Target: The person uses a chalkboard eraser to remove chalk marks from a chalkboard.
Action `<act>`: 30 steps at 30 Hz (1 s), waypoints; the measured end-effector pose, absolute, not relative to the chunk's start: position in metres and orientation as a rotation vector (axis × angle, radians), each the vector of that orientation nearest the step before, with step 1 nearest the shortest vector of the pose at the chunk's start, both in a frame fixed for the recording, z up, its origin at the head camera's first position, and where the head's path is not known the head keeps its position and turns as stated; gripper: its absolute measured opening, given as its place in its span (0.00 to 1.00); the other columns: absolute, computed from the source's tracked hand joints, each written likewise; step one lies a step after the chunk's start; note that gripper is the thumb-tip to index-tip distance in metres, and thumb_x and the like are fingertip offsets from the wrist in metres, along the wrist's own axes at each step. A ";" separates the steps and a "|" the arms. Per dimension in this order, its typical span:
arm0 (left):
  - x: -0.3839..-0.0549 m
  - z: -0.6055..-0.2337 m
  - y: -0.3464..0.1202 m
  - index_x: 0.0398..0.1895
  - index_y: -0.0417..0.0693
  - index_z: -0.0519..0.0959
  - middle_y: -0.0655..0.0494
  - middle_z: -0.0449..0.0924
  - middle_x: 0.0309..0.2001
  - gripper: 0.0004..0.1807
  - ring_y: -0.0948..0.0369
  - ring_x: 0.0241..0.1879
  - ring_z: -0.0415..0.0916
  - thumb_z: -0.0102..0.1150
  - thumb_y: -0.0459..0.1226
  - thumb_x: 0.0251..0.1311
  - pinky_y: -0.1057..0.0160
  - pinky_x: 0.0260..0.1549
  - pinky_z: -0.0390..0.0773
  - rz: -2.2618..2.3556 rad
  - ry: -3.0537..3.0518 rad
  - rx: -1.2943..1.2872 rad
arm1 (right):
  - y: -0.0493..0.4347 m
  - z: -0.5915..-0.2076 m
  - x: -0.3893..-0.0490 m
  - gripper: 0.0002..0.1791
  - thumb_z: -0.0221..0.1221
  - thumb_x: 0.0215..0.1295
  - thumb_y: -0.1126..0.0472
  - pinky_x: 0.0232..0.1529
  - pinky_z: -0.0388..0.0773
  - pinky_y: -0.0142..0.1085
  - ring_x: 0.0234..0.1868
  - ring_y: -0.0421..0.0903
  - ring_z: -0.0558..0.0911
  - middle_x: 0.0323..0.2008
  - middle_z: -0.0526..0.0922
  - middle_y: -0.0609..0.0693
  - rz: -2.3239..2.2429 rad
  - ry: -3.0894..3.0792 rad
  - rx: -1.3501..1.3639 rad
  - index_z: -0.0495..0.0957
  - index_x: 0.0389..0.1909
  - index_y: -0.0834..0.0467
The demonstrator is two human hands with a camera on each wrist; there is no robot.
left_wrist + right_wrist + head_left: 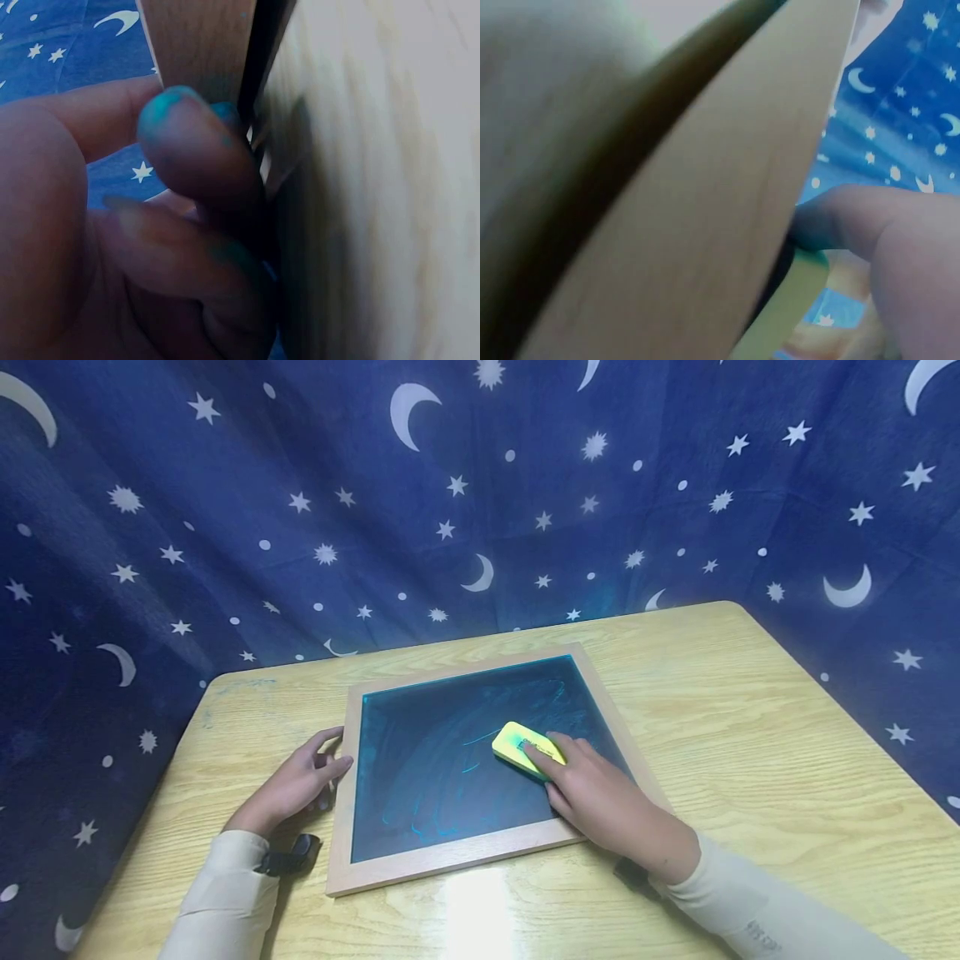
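A small chalkboard [435, 777] in a pale wooden frame lies on the table, with faint blue-green chalk lines and smears on its dark face. My right hand [603, 793] grips a yellow chalkboard eraser [513, 745], index finger stretched along its top, on the board's right half. In the right wrist view the eraser [795, 296] shows only partly behind the frame. At the board's left edge my left hand [296, 781] holds the frame. Its fingers [195, 142] curl by the frame's side in the left wrist view, and some carry blue-green chalk.
The wood-grain table [750, 760] extends on both sides of the board, with faint blue chalk smudges at its far left corner. Behind it hangs a dark blue curtain [360, 510] with moons and stars. A black wrist strap [292, 857] sits on the left sleeve.
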State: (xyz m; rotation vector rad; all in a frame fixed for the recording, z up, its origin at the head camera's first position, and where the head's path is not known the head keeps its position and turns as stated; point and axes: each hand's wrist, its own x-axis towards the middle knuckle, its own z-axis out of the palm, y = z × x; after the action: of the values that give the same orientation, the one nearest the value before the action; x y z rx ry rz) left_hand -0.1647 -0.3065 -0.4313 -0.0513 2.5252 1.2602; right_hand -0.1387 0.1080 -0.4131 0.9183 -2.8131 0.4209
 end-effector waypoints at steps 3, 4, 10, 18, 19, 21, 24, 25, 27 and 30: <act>-0.165 -0.430 -0.306 0.80 0.47 0.46 0.47 0.77 0.40 0.40 0.58 0.19 0.71 0.52 0.48 0.74 0.58 0.18 0.75 1.252 2.529 -0.051 | 0.114 -0.412 -0.144 0.28 0.58 0.66 0.64 0.52 0.81 0.52 0.56 0.61 0.78 0.61 0.75 0.66 0.398 -2.826 0.874 0.73 0.68 0.54; -0.165 -0.430 -0.306 0.80 0.47 0.46 0.47 0.77 0.39 0.40 0.58 0.19 0.71 0.52 0.48 0.74 0.58 0.18 0.75 1.253 2.528 -0.050 | 0.116 -0.411 -0.145 0.28 0.59 0.66 0.64 0.53 0.80 0.52 0.55 0.61 0.78 0.60 0.75 0.66 0.386 -2.829 0.861 0.73 0.68 0.55; -0.165 -0.430 -0.306 0.80 0.47 0.46 0.49 0.75 0.35 0.40 0.58 0.19 0.70 0.52 0.48 0.74 0.58 0.18 0.74 1.253 2.528 -0.042 | 0.123 -0.411 -0.152 0.28 0.60 0.64 0.65 0.50 0.82 0.51 0.51 0.60 0.79 0.58 0.76 0.66 0.357 -2.815 0.810 0.74 0.67 0.56; -0.163 -0.432 -0.306 0.80 0.48 0.48 0.49 0.75 0.35 0.39 0.58 0.19 0.70 0.51 0.48 0.74 0.58 0.18 0.75 1.240 2.538 -0.066 | 0.124 -0.410 -0.152 0.28 0.61 0.63 0.65 0.50 0.82 0.51 0.51 0.60 0.80 0.57 0.77 0.66 0.330 -2.811 0.815 0.74 0.66 0.56; -0.162 -0.432 -0.306 0.80 0.47 0.47 0.48 0.76 0.35 0.39 0.58 0.19 0.70 0.51 0.48 0.74 0.57 0.18 0.74 1.236 2.543 -0.064 | 0.123 -0.410 -0.151 0.28 0.61 0.63 0.65 0.49 0.82 0.51 0.51 0.59 0.80 0.57 0.77 0.66 0.324 -2.810 0.815 0.75 0.66 0.56; -0.162 -0.432 -0.306 0.80 0.47 0.47 0.48 0.76 0.36 0.39 0.57 0.19 0.71 0.51 0.49 0.74 0.57 0.18 0.75 1.232 2.548 -0.067 | 0.122 -0.411 -0.151 0.28 0.61 0.63 0.64 0.49 0.82 0.51 0.50 0.59 0.80 0.57 0.77 0.65 0.312 -2.813 0.811 0.75 0.66 0.55; -0.162 -0.432 -0.304 0.80 0.46 0.47 0.48 0.76 0.37 0.39 0.57 0.20 0.71 0.51 0.49 0.74 0.56 0.19 0.75 1.239 2.547 -0.056 | 0.119 -0.411 -0.149 0.29 0.61 0.63 0.63 0.50 0.81 0.51 0.53 0.59 0.79 0.58 0.77 0.65 0.312 -2.831 0.814 0.74 0.67 0.55; -0.162 -0.431 -0.304 0.80 0.46 0.47 0.47 0.76 0.38 0.40 0.57 0.20 0.71 0.51 0.49 0.74 0.56 0.19 0.75 1.239 2.547 -0.059 | 0.118 -0.411 -0.148 0.29 0.61 0.64 0.63 0.51 0.81 0.51 0.54 0.59 0.79 0.59 0.76 0.65 0.317 -2.837 0.821 0.74 0.67 0.54; -0.162 -0.431 -0.304 0.80 0.46 0.46 0.47 0.76 0.38 0.40 0.57 0.20 0.71 0.51 0.49 0.74 0.56 0.19 0.75 1.235 2.546 -0.062 | 0.116 -0.412 -0.147 0.29 0.61 0.65 0.62 0.52 0.81 0.51 0.55 0.59 0.79 0.59 0.76 0.65 0.328 -2.846 0.842 0.73 0.68 0.54; -0.164 -0.431 -0.304 0.80 0.47 0.46 0.46 0.77 0.39 0.40 0.58 0.20 0.71 0.51 0.49 0.74 0.57 0.19 0.75 1.231 2.543 -0.072 | 0.112 -0.411 -0.144 0.29 0.61 0.65 0.62 0.51 0.81 0.51 0.55 0.60 0.79 0.59 0.76 0.65 0.334 -2.831 0.882 0.73 0.68 0.54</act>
State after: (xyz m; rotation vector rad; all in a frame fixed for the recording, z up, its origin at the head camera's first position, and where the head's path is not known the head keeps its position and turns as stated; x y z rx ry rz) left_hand -0.1636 -0.3041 -0.4313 -0.0722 2.5432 1.2311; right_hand -0.1441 0.1120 -0.4107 0.8817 -2.8311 0.3344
